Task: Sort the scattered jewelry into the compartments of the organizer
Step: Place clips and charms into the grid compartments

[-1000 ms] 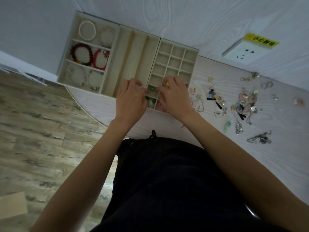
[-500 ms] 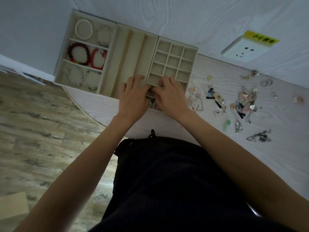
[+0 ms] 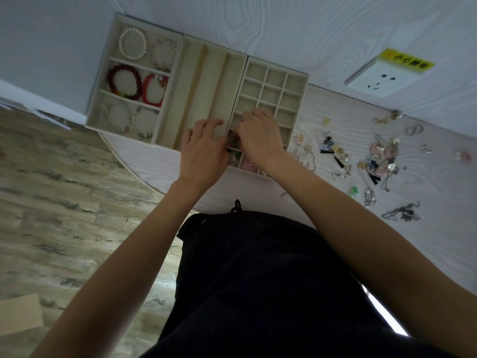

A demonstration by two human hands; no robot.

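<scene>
Both hands' grips are unclear: left hand [image 3: 204, 153] and right hand [image 3: 259, 138] have met over the organizer's [image 3: 300, 99] near-left cells. They've slid nearer since earlier; a placement seems underway.

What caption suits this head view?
Both hands work at the beige grid tray; loose jewelry waits on the table.

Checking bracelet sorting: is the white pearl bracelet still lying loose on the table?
No, the white pearl bracelet lies in a far compartment of the left tray.
</scene>
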